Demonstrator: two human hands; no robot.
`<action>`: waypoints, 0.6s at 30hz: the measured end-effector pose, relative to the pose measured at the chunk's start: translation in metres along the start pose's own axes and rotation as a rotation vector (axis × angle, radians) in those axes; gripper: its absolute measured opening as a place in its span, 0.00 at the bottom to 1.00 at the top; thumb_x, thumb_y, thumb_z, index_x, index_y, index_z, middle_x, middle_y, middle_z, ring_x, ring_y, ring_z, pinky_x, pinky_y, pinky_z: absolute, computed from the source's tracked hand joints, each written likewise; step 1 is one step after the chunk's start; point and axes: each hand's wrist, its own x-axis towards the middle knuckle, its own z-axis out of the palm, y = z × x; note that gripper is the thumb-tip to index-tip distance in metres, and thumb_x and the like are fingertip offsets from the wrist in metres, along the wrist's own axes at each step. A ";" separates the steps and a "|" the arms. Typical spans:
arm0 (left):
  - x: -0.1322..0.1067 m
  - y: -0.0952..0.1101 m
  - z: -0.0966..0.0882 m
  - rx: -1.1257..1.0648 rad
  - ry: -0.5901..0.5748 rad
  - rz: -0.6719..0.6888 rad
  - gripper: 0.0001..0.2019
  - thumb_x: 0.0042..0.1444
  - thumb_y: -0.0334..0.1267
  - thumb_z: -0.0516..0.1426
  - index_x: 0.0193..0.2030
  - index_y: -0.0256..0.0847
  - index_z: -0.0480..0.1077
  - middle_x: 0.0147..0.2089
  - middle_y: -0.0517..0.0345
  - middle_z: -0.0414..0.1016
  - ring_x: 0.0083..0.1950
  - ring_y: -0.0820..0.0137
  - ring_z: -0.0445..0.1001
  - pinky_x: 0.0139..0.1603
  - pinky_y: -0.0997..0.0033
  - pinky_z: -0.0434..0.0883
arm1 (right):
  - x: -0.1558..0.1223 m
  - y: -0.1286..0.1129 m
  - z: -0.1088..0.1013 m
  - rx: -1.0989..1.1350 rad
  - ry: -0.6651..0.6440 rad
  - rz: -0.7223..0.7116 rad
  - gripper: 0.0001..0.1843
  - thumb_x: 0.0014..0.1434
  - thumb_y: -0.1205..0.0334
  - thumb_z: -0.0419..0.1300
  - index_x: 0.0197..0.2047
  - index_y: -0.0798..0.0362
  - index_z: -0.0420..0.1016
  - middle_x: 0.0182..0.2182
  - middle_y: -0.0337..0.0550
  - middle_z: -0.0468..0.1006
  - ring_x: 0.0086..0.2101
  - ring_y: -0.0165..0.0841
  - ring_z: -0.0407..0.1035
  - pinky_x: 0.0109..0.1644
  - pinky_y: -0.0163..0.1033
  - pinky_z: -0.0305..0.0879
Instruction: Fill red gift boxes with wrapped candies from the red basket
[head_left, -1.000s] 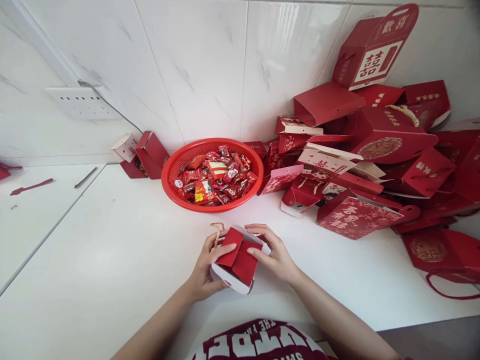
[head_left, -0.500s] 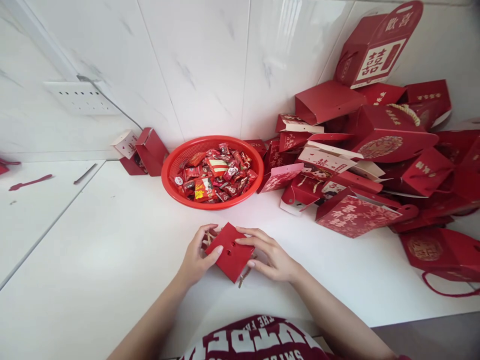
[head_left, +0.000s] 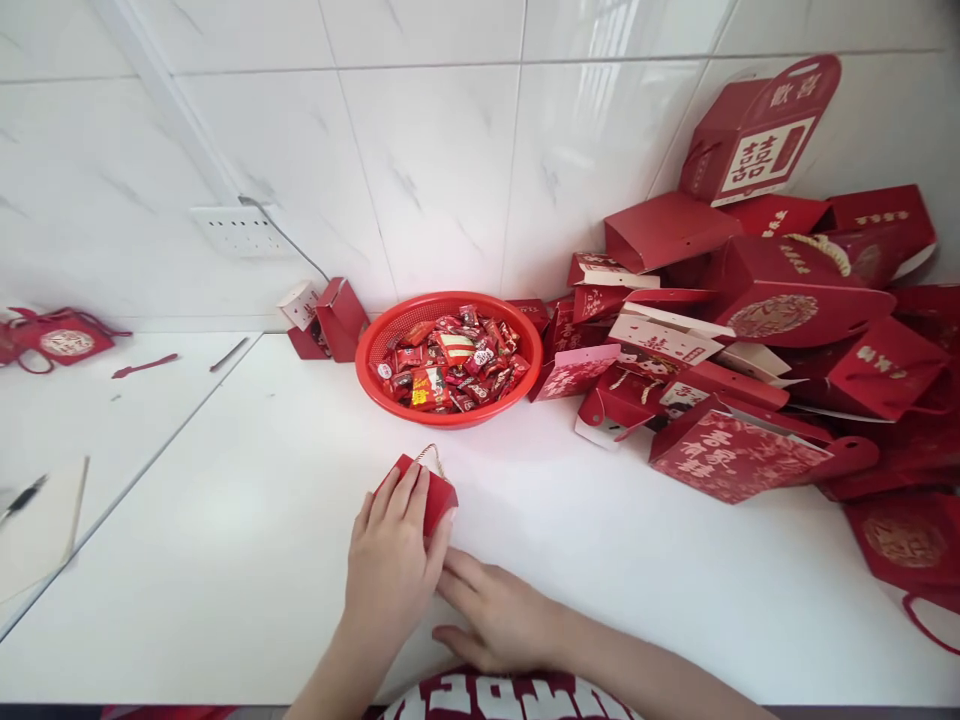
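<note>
A small red gift box point(head_left: 437, 497) with a twisted cord handle point(head_left: 433, 458) lies on the white table before me. My left hand point(head_left: 394, 545) is wrapped over it, fingers across its top and thumb along its right side. Close by on the near side is my right hand point(head_left: 499, 612), its fingers stretched out and its thumb apart. The right fingertips reach my left thumb; whether they also touch the box is hidden. Just beyond the box stands a red plastic basket point(head_left: 367, 385) filled with wrapped candies point(head_left: 461, 355).
A large heap of red gift boxes point(head_left: 739, 445) covers the right side. Two small boxes point(head_left: 341, 318) stand by the wall. At left lie another red box point(head_left: 67, 340), a red strip point(head_left: 146, 365), a thin dark tool point(head_left: 229, 355) and a notebook point(head_left: 52, 540) with a pen point(head_left: 24, 497).
The box has turned and moved slightly left. My left hand now covers its top, while my right hand has come off its upper face and down to the near side. The view has shifted left.
</note>
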 end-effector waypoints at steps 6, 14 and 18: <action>0.003 -0.022 -0.002 0.017 -0.177 0.084 0.40 0.67 0.51 0.47 0.74 0.58 0.20 0.74 0.59 0.54 0.74 0.52 0.56 0.65 0.33 0.61 | 0.001 0.007 -0.014 -0.198 -0.001 -0.133 0.26 0.69 0.65 0.51 0.68 0.54 0.59 0.64 0.47 0.68 0.60 0.38 0.62 0.64 0.44 0.64; 0.008 -0.051 -0.013 0.057 -0.314 0.069 0.44 0.64 0.57 0.49 0.75 0.52 0.23 0.77 0.55 0.43 0.77 0.47 0.46 0.70 0.24 0.40 | -0.004 0.008 -0.010 -0.269 0.134 -0.224 0.13 0.68 0.65 0.54 0.54 0.52 0.74 0.61 0.45 0.73 0.55 0.34 0.69 0.59 0.38 0.67; 0.035 -0.109 -0.015 0.139 -0.385 -0.143 0.33 0.67 0.55 0.42 0.76 0.53 0.38 0.78 0.60 0.41 0.78 0.52 0.40 0.71 0.28 0.40 | -0.006 0.016 -0.014 -0.254 0.142 -0.155 0.12 0.68 0.65 0.54 0.52 0.52 0.74 0.59 0.47 0.74 0.51 0.35 0.73 0.54 0.40 0.72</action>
